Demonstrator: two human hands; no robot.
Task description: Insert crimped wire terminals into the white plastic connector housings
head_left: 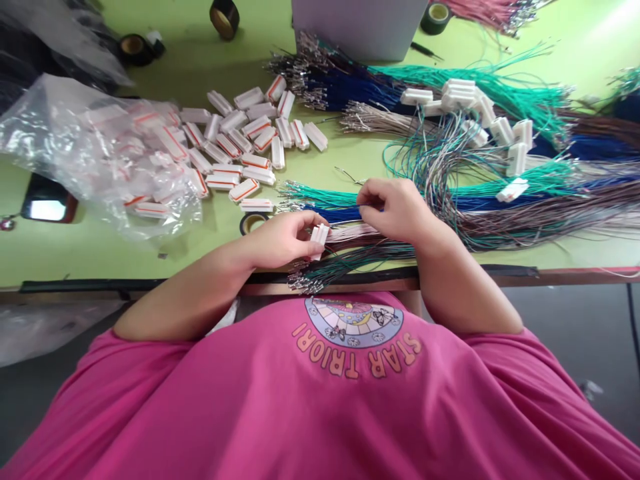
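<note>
1 small white block [319, 240] sits between the thumb and the first finger of the left hand [280, 241], right at the tips. Those fingers are holding it, near the body side of the blue wires [343, 214]. The right hand [397, 212] is over the blue wires, with its fingers bent and the tips close together. I cannot tell if they hold anything. Green wires [335, 197] lie on the far side of the blue wires. Left of the blue wires, a black tape roll [247, 223] and a clear bag [65, 140] rest on the counter [200, 263].
</note>
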